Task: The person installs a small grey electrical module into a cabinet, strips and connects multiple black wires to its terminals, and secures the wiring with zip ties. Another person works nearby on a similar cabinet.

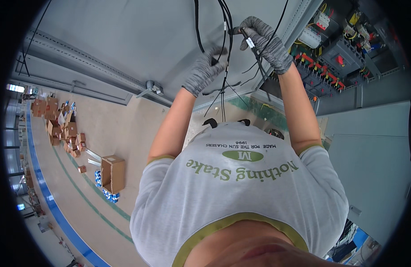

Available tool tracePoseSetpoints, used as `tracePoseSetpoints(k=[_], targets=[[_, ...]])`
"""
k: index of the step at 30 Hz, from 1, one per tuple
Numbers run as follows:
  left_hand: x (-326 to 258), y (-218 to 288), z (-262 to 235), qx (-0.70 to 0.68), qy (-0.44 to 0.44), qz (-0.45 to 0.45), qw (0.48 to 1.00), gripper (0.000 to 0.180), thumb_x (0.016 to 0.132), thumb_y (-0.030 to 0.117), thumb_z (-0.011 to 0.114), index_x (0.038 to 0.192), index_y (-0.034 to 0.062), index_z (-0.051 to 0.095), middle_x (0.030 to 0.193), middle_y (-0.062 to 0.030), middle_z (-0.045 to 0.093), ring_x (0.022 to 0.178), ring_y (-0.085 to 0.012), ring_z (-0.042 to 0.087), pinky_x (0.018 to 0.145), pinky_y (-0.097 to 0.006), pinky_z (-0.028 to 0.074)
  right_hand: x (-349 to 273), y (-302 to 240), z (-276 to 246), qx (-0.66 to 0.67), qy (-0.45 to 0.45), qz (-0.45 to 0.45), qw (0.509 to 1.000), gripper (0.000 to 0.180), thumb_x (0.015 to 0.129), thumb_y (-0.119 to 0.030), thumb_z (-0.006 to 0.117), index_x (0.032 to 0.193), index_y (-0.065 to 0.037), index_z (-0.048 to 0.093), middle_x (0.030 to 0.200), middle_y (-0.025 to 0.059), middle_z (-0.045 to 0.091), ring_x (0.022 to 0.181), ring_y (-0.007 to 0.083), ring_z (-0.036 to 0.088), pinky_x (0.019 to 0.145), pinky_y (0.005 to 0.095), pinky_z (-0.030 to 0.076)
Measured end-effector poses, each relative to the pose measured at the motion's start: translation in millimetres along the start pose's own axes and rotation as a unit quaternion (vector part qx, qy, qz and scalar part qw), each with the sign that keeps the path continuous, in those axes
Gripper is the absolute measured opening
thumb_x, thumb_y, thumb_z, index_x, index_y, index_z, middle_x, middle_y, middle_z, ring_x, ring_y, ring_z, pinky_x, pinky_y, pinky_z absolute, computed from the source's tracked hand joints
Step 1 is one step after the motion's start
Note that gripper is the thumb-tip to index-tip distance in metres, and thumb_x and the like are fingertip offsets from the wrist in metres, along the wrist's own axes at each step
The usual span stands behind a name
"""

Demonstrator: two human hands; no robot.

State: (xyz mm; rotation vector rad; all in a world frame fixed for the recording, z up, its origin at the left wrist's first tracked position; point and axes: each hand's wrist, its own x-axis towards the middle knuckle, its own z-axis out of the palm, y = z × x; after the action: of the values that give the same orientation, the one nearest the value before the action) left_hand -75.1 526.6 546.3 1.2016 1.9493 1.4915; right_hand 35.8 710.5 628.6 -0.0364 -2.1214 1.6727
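Both my hands wear grey knitted gloves in front of a grey metal panel. My right hand [264, 43] is raised at the upper right, its fingers closed on thin black cables [260, 62] that carry white label sleeves [250, 42]. Lower and to the left, my left hand [206, 70] curls around a thick black cable [198, 29]; its fingertips are slightly blurred. Between the hands hangs a bundle of black cables [230, 38], its loose ends spreading out below. The glove hides part of the cable at my left palm.
At the right, an open electrical cabinet holds breakers [341, 60] and red-capped terminals [319, 71]. A latch [150, 88] juts from the panel's edge on the left. On the floor stand an open cardboard box [112, 173] and several smaller cartons [71, 129].
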Motion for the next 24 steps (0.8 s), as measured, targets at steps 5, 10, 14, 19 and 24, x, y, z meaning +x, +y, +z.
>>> tracePoseSetpoints(k=[5,10,14,19,24], targets=[[-18,-34,11,-0.065,-0.121,-0.118,0.983,0.022,0.086,0.008,0.066,0.107,0.0009,0.061,0.092,-0.0048,0.068,0.084,-0.0108,0.06,0.08,-0.027,0.048,-26,14,13,0.109,0.076,0.014,0.991,0.018,0.096,-0.025,0.052,0.102,-0.008,0.054,0.078,0.0009,0.06,0.05,0.0042,0.043,0.045,0.0179,0.035],[-29,-28,14,-0.224,-0.154,-0.129,0.954,0.019,0.088,0.008,0.062,0.105,0.0003,0.06,0.095,-0.0078,0.069,0.087,-0.0129,0.062,0.078,-0.026,0.048,-87,78,18,0.369,0.032,0.054,0.927,0.014,0.095,-0.018,0.056,0.107,-0.011,0.055,0.093,0.0015,0.057,0.054,0.0011,0.041,0.045,0.0146,0.031],[-35,-18,21,-0.193,-0.165,-0.12,0.96,0.017,0.089,0.013,0.061,0.101,0.0016,0.06,0.089,-0.0052,0.066,0.081,-0.0104,0.058,0.072,-0.023,0.046,-118,88,42,-0.07,0.089,0.016,0.993,0.017,0.09,-0.008,0.056,0.106,-0.006,0.062,0.098,0.0022,0.061,0.076,0.01,0.057,0.069,0.0234,0.047],[-45,-13,31,-0.186,-0.131,-0.102,0.968,0.01,0.087,0.008,0.063,0.094,0.0022,0.059,0.08,-0.0019,0.06,0.074,-0.0097,0.055,0.068,-0.025,0.046,-131,63,60,0.031,0.113,0.124,0.985,0.014,0.088,-0.008,0.059,0.098,-0.003,0.067,0.082,0.0033,0.066,0.078,0.0096,0.057,0.075,0.0257,0.048],[-65,2,53,-0.179,-0.046,-0.097,0.978,0.008,0.088,0.006,0.062,0.094,0.0023,0.059,0.081,-0.0024,0.061,0.074,-0.0101,0.057,0.067,-0.024,0.048,-139,58,56,0.038,0.111,0.119,0.986,0.013,0.083,-0.012,0.069,0.091,-0.002,0.068,0.074,0.0012,0.065,0.068,0.0075,0.054,0.066,0.0238,0.047]])
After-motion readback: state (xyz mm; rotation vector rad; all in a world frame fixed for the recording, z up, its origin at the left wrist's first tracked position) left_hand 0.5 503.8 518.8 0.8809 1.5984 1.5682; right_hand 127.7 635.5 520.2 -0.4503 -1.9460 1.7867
